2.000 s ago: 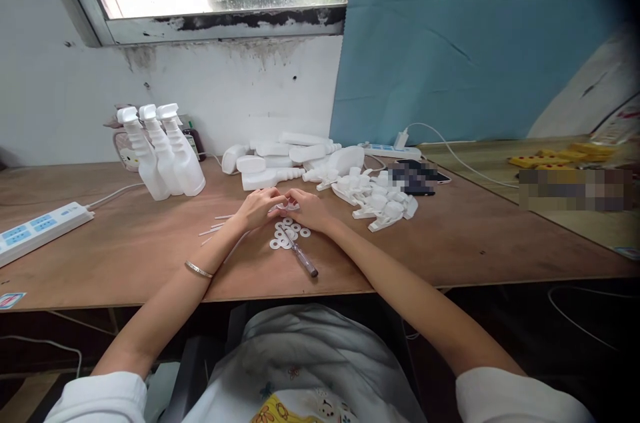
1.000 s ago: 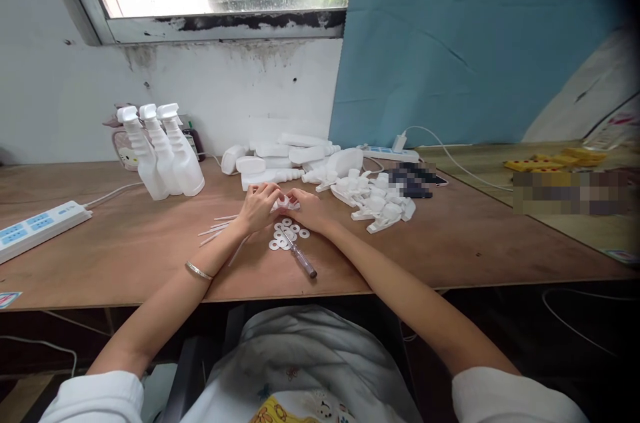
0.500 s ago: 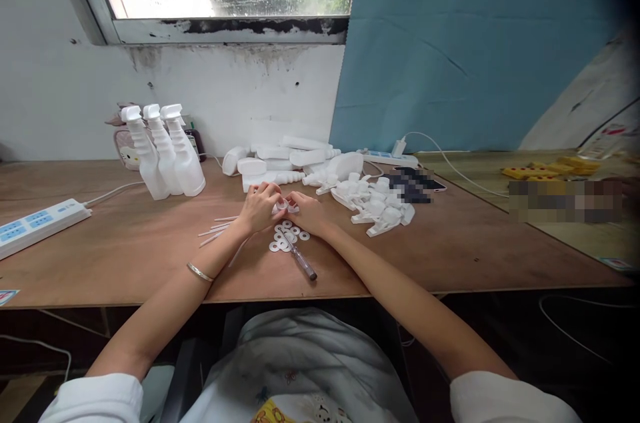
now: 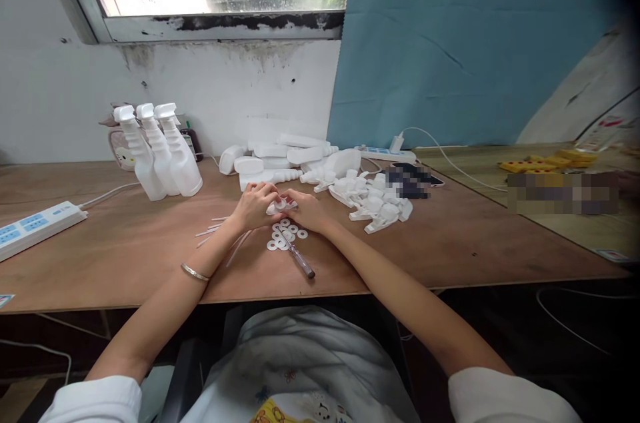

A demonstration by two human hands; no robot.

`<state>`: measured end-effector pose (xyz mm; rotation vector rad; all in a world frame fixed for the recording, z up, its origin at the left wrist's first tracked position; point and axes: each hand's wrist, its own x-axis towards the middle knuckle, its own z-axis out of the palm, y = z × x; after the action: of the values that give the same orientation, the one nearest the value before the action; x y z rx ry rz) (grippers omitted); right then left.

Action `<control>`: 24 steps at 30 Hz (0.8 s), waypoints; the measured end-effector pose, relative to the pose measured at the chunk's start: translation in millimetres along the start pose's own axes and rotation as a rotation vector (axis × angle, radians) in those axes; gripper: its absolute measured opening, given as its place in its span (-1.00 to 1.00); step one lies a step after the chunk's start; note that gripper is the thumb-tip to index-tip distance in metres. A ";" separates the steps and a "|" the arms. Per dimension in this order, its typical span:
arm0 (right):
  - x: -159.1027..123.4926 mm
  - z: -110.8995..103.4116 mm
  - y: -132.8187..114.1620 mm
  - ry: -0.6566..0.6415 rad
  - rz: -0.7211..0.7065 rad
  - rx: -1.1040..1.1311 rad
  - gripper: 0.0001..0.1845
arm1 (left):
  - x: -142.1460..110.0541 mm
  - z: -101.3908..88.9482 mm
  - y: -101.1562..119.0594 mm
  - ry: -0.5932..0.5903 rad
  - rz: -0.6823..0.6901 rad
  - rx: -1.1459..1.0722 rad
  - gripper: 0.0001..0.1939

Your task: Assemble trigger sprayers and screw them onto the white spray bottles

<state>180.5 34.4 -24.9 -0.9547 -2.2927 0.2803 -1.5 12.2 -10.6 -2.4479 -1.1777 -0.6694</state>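
My left hand (image 4: 256, 204) and my right hand (image 4: 306, 210) meet over the middle of the table, fingers closed round a white trigger spray head (image 4: 279, 206). Most of it is hidden by the fingers. Just below lie several flat white washers (image 4: 280, 236) in a small heap, and a screwdriver (image 4: 303, 263) with a clear handle rests with its tip among them. Thin white tubes (image 4: 237, 251) lie under and beside my left wrist. To the right of my right hand is a pile of white spray heads (image 4: 376, 200).
Three white spray bottles (image 4: 180, 163) with heads on stand at the back left. Several white bottles (image 4: 305, 156) lie piled by the wall. A power strip (image 4: 43, 226) sits at the left edge, another (image 4: 385, 154) behind the phone (image 4: 430, 176). Yellow items (image 4: 550, 162) lie far right.
The spray head has turned a little between my hands and shows more. My hands stay at nearly the same place. The whole view has shifted slightly.
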 end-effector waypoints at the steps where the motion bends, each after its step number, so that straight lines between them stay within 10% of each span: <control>1: 0.0 -0.2 0.6 -0.004 0.003 0.023 -0.68 | 0.0 1.0 -2.1 -0.010 -0.002 -0.012 -0.69; 24: -0.4 -3.3 8.7 -0.040 -0.341 -0.243 -0.82 | -2.4 10.6 -18.4 0.082 0.140 -0.206 -0.67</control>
<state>187.7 40.2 -26.2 -0.6563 -2.5167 -0.1272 -14.7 26.9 -19.0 -2.6133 -0.9376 -0.8776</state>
